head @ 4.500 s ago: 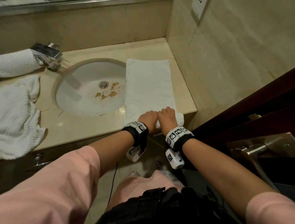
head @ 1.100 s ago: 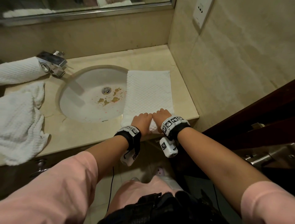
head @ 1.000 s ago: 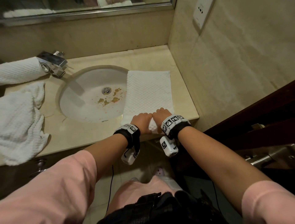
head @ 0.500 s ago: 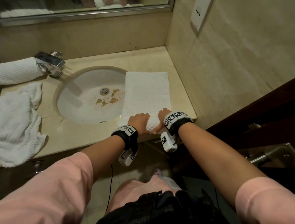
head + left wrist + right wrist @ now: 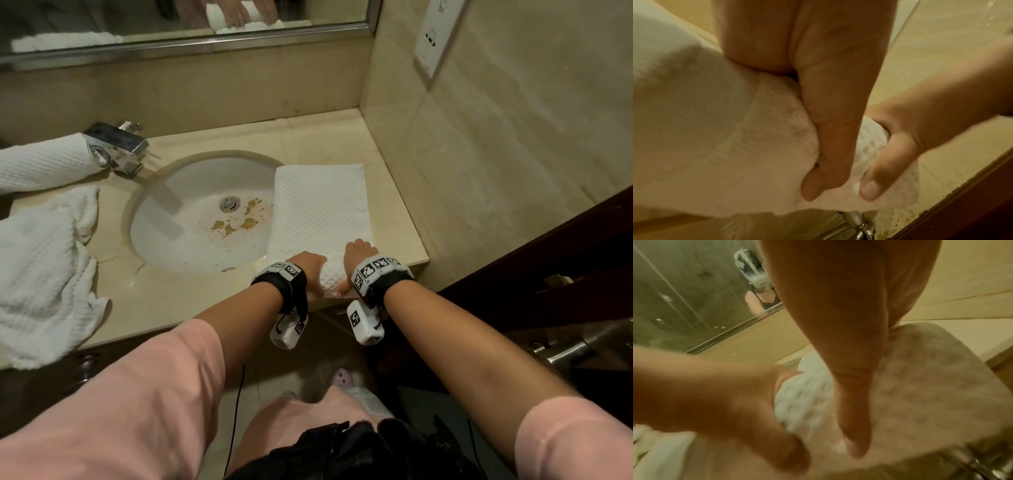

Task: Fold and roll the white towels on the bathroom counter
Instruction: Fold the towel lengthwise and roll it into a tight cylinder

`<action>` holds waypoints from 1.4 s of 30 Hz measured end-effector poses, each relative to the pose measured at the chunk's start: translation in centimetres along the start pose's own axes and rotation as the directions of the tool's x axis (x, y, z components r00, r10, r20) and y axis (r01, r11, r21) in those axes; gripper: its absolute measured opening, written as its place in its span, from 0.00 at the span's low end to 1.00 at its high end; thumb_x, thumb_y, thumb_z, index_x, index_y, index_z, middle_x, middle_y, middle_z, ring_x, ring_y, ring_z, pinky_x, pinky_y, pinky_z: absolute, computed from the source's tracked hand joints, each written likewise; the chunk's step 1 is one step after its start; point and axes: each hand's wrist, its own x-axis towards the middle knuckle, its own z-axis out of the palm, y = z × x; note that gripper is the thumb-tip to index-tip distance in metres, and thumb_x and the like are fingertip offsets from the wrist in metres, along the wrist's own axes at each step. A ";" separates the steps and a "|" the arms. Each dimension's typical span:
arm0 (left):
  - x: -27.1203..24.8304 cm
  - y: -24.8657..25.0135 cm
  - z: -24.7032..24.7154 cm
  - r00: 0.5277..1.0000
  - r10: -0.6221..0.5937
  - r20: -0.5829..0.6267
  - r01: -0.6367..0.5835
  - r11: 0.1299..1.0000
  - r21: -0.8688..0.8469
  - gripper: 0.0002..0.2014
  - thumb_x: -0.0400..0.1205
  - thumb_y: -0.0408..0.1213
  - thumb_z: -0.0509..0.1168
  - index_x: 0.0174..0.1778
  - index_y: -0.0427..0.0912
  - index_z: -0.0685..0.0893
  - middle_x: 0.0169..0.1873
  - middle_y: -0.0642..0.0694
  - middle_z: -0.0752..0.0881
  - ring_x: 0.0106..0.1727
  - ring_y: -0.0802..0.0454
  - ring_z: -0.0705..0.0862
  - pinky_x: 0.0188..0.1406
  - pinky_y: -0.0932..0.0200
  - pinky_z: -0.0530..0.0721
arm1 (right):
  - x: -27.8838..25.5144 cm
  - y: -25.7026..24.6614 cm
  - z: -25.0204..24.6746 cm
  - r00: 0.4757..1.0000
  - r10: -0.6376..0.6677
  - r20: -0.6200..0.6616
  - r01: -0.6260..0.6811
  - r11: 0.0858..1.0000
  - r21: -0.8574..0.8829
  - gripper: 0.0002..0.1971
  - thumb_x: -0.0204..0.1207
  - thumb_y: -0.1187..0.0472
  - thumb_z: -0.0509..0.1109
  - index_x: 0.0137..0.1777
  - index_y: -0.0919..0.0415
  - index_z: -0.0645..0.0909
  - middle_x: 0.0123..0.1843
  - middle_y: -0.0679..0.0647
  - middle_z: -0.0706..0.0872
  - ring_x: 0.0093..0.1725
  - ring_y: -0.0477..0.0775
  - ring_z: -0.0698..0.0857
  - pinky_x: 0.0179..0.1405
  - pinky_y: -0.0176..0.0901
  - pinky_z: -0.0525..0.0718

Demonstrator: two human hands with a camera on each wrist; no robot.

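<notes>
Beside the sink (image 5: 191, 219), left hand (image 5: 310, 265) and right hand (image 5: 356, 251) grip the towel (image 5: 318, 205) roll.

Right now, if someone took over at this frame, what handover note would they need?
Left hand and right hand: both grip the rolled near end of the folded towel, thumbs under the roll.
Towel lies right of the sink; its far part is flat, unrolled.
Done: one rolled towel by the faucet.
Left: finish this roll; then the crumpled towel at the counter's left.
</notes>
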 end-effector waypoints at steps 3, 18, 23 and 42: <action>0.5 -0.1 -0.3 0.998 0.024 0.050 -0.025 0.999 0.021 0.45 0.71 0.44 0.77 0.81 0.42 0.62 0.73 0.42 0.74 0.71 0.44 0.75 0.67 0.53 0.78 | -1.1 -0.9 1.9 0.982 -0.078 -0.174 0.066 0.995 -0.071 0.36 0.66 0.51 0.80 0.68 0.62 0.66 0.64 0.58 0.73 0.62 0.58 0.75 0.62 0.48 0.73; -1.4 1.1 2.7 0.955 0.083 -0.286 0.021 0.939 0.344 0.31 0.71 0.40 0.75 0.65 0.37 0.68 0.63 0.40 0.73 0.63 0.42 0.73 0.56 0.50 0.75 | 1.0 -1.3 0.0 0.986 -0.157 -0.055 0.148 0.978 -0.146 0.20 0.72 0.57 0.75 0.62 0.57 0.76 0.61 0.53 0.81 0.64 0.56 0.78 0.66 0.49 0.70; -0.4 0.9 1.3 0.974 0.083 -0.211 -0.036 0.975 0.219 0.28 0.71 0.43 0.76 0.61 0.39 0.72 0.58 0.42 0.80 0.60 0.43 0.78 0.55 0.52 0.77 | -0.5 -1.7 1.9 0.955 -0.121 -0.272 0.108 0.992 -0.064 0.23 0.74 0.57 0.73 0.66 0.60 0.70 0.63 0.56 0.77 0.63 0.57 0.75 0.64 0.46 0.70; 0.0 0.6 1.0 0.973 0.043 -0.227 0.012 0.972 0.236 0.30 0.69 0.44 0.77 0.63 0.42 0.72 0.59 0.44 0.79 0.61 0.44 0.78 0.57 0.51 0.76 | -0.1 -2.3 -0.4 0.986 -0.137 -0.094 0.127 0.986 -0.106 0.26 0.67 0.58 0.79 0.62 0.60 0.74 0.61 0.56 0.80 0.63 0.57 0.79 0.60 0.45 0.75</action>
